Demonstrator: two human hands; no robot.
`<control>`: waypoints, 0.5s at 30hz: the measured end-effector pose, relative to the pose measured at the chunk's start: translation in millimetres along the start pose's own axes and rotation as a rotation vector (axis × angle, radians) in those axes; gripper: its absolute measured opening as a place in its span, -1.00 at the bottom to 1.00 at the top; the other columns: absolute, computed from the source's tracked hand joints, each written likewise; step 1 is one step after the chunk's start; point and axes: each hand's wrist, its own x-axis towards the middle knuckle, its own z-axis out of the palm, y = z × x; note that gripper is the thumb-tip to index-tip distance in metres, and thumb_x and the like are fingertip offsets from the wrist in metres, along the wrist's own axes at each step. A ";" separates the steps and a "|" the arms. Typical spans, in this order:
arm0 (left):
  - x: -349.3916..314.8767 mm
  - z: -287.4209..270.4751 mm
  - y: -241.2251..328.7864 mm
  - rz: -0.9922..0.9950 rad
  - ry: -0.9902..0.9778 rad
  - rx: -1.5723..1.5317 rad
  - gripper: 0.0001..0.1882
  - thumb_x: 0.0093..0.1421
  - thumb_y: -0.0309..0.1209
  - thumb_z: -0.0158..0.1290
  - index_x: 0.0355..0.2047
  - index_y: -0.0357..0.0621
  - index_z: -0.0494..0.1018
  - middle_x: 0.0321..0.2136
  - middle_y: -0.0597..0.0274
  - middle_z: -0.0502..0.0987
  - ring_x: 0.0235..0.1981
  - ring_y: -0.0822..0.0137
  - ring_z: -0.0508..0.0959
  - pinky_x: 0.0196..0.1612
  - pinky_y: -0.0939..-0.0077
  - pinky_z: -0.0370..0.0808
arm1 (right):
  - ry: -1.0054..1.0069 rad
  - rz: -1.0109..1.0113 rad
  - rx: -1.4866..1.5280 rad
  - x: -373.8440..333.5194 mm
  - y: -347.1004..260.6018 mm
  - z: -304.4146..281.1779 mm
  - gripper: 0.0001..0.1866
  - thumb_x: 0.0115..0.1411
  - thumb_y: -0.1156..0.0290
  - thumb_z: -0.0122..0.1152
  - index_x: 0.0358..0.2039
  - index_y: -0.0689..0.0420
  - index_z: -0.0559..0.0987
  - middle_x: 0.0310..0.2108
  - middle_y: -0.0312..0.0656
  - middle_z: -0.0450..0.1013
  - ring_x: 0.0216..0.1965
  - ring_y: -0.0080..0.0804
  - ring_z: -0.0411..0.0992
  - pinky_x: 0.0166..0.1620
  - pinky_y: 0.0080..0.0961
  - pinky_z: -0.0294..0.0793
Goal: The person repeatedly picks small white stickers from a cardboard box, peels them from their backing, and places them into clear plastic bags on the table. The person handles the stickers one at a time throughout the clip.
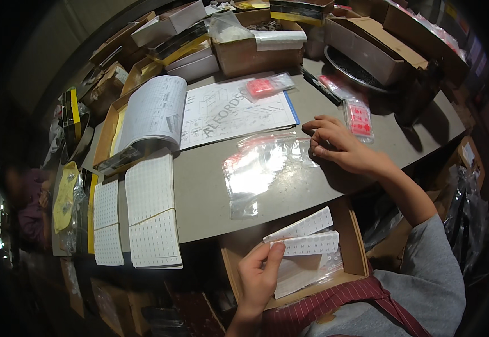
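Head view: white label strips, pinched at one end by the left hand over a cardboard box, should prove light, flexible and easily creased; hold by the ends. They carry small dark marks. The right hand curls beside clear bags on the counter; grip unclear.

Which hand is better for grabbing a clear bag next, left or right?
Probably the right hand: it's beside the clear bags and appears free. The left hand is farther away, pinching white strips.
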 end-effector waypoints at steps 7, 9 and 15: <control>-0.9 1.9 0.8 0.024 0.007 0.050 -0.75 0.42 -0.42 0.12 -0.05 -0.36 0.65 -0.22 0.10 0.66 -0.17 0.43 0.59 -0.08 0.55 0.48 | 0.072 0.041 -0.083 3.2 1.9 -0.9 -0.67 0.18 0.43 0.38 -0.10 0.12 0.45 0.29 0.04 0.30 0.36 0.07 0.16 0.38 -0.09 0.16; -1.4 7.3 5.7 0.095 0.016 0.044 -0.75 0.41 -0.40 0.13 -0.11 -0.40 0.64 -0.30 0.24 0.63 -0.23 0.49 0.54 -0.12 0.59 0.45 | 0.165 -0.002 -0.160 5.7 -7.1 -2.2 -0.60 0.16 0.43 0.39 -0.03 0.13 0.44 0.23 0.05 0.33 0.30 0.01 0.24 0.34 -0.14 0.20; 4.2 8.3 3.5 0.245 -0.119 0.272 -0.82 0.36 -0.50 0.15 -0.11 -0.36 0.63 -0.30 0.09 0.63 -0.28 0.36 0.61 -0.25 0.55 0.49 | -0.205 -0.355 0.142 -19.2 -85.2 16.5 -0.51 0.00 0.47 0.39 -0.02 0.15 0.47 -0.01 -0.06 0.42 0.06 0.03 0.38 0.17 -0.14 0.34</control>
